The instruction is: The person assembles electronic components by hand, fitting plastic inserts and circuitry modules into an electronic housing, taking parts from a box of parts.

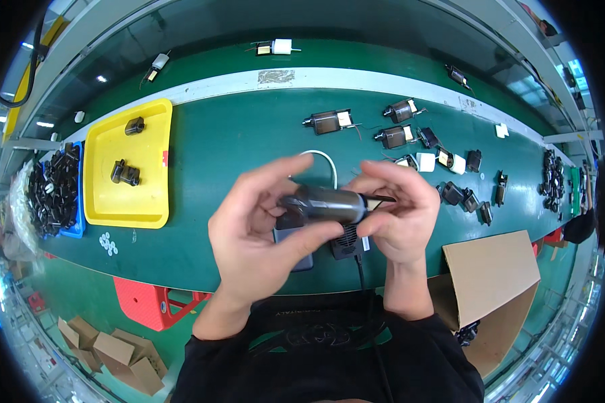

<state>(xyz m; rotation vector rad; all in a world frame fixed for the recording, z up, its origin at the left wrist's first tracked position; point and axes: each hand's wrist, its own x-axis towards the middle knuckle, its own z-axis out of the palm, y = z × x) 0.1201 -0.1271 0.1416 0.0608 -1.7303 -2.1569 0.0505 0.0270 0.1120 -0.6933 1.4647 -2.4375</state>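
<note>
A dark, see-through plastic housing (326, 204) lies sideways between my hands, above the near middle of the bench. My left hand (249, 232) has its fingers and thumb wrapped round the left end. At the other end, my right hand (405, 208) pinches near a pale insert and a thin black piece that sticks out. Beneath the hands, a flat dark device (302, 260) and a black vented box (346, 245) with a cable are partly covered. A white cord (331, 164) curves just beyond my hands.
A yellow tray (163, 134) with a few dark parts stands left, beside a blue bin (79, 221) heaped with black parts. Small white rings (108, 244) lie nearby. Several similar housings (331, 121) are scattered right. An open cardboard box (494, 275) stands at the right front edge.
</note>
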